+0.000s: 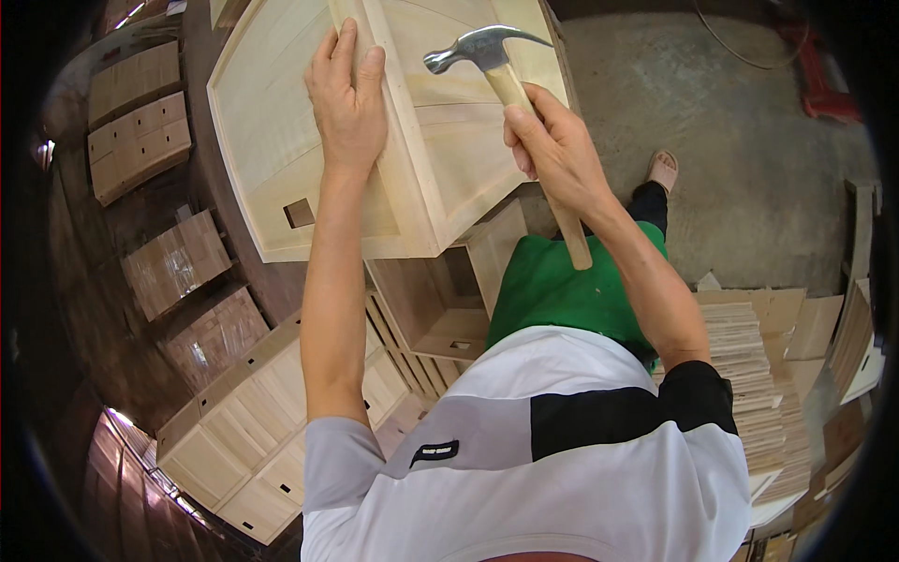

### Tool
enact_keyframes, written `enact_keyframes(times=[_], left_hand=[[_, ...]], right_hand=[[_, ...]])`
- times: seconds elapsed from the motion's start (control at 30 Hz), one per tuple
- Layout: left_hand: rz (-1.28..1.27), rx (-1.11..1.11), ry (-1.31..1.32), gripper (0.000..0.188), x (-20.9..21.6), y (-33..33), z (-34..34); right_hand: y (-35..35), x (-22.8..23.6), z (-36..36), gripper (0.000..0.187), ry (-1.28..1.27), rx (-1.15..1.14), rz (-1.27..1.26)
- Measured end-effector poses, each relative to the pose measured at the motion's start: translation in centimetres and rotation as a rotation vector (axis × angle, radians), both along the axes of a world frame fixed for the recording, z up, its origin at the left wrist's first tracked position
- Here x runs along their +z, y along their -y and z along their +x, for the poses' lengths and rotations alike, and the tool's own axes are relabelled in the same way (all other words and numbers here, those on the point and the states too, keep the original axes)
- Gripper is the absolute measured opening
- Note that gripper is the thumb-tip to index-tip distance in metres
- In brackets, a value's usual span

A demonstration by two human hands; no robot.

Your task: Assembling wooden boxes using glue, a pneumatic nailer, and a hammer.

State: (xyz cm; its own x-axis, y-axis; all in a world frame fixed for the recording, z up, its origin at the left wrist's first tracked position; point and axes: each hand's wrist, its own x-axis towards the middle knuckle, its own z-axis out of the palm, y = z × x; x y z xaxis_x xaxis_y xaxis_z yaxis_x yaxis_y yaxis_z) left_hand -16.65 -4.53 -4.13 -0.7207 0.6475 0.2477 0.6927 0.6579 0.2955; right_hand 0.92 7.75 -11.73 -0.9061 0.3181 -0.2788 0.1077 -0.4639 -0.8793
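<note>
A claw hammer with a steel head (482,47) and a pale wooden handle (567,229) is gripped by my right hand (554,145). Its head is raised over a large light-wood cabinet (445,122), with the handle's end pointing back toward me. My left hand (352,112) rests on the cabinet, beside the raised edge where two faces meet. Its fingers reach forward, with the thumb apart from them. The cabinet's left face has a framed border and a small rectangular cutout (299,214). No nail is visible.
Under the cabinet stands an open wooden box (421,300). More wooden cabinets (253,421) and wrapped stacks (176,262) line the left. Stacked thin boards (744,393) lie at right. A green cloth (581,290) covers my lap; a red metal object (829,80) sits far right on concrete floor (712,112).
</note>
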Motion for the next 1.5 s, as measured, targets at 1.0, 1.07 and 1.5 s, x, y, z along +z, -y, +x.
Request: enact_keyframes(times=[1.0, 1.07, 1.5], left_hand=[[0.061, -0.002, 0.013, 0.045, -0.2, -0.4, 0.3], [0.067, -0.011, 0.011, 0.045, -0.2, -0.4, 0.3], [-0.102, -0.013, 0.142, 0.072, 1.3, -0.9, 1.6]], right_hand=[[0.9, -0.2, -2.1, 0.046, 0.014, 0.035, 0.172], [0.8, -0.7, -1.7, 0.044, -0.088, 0.011, 0.213], [0.3, -2.3, 2.9, 0.042, 0.163, -0.17, -0.075]])
